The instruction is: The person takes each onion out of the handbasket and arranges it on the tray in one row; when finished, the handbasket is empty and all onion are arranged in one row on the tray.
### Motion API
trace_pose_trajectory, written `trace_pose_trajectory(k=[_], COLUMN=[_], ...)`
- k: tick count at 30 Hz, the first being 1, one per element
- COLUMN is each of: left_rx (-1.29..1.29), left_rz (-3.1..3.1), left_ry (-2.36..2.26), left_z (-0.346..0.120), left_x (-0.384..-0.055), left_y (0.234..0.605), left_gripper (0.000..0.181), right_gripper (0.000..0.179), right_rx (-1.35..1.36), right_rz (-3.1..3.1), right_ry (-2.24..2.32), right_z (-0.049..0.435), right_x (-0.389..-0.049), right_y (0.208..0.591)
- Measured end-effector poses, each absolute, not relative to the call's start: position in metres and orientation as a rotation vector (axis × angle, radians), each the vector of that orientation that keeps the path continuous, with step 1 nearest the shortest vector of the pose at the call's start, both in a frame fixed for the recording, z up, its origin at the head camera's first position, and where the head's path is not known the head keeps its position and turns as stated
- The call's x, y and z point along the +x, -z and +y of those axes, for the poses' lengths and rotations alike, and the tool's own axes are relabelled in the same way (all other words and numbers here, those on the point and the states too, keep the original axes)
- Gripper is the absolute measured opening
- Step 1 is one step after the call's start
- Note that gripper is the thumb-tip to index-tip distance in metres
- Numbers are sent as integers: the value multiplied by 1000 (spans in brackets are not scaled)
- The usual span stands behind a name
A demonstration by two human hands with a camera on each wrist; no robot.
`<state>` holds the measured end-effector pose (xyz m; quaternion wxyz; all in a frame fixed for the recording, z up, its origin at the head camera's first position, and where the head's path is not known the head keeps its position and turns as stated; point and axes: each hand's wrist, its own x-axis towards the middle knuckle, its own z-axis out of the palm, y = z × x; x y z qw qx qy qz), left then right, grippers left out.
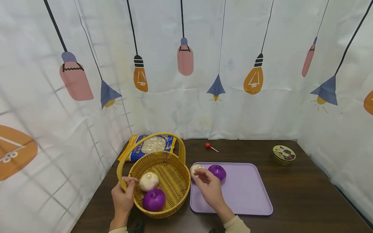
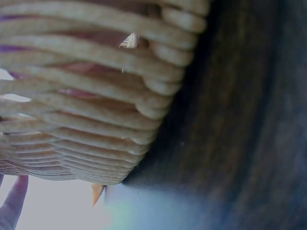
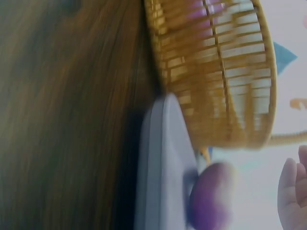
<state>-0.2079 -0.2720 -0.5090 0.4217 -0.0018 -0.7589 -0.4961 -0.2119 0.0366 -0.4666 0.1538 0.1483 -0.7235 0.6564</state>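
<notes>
My left hand (image 1: 123, 195) grips the woven basket (image 1: 175, 181) at its left side, where the handle meets the rim. Inside the basket lie a white onion (image 1: 148, 182) and a purple onion (image 1: 154, 200). Over the left part of the lilac tray (image 1: 242, 194) is my right hand (image 1: 209, 189), its fingers loosely bent and holding nothing. Just beyond those fingers, a pale onion (image 1: 196, 169) and another purple onion (image 1: 217, 172) sit side by side on the tray. In the right wrist view, the right hand (image 3: 293, 191) shows apart from the onion (image 3: 211, 196).
A yellow and blue food packet (image 1: 154, 144) lies behind the basket. Toward the back of the dark table (image 1: 306, 191) is a red lollipop (image 1: 208, 145), and a round tin (image 1: 283, 154) stands at the right. A curtain (image 1: 186, 106) hangs behind the table.
</notes>
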Motion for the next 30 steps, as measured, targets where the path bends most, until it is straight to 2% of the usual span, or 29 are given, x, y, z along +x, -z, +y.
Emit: trace_pose_trajectory(k=[4,14,23,30], left_rx=[-4,16,27,20], left_rz=[-1900,-1913,-1910,-1910], left_ry=[1239,1227,1230,1246], left_z=[-272,-271,-270,-269], left_x=[-207,-207,-208,-206], left_y=[509,508,509,506], left_gripper=[29,28,29,29], right_gripper=[22,34,34,36], right_rx=[528,841,854,892], right_rz=[-2094,-2222,-2370,-2572], right_ry=[-1896,-1920,-1897,-1638], right_z=[23,-3,-28,-43], right_x=[-200,-209,-213,-218], right_y=[450,470,467,465])
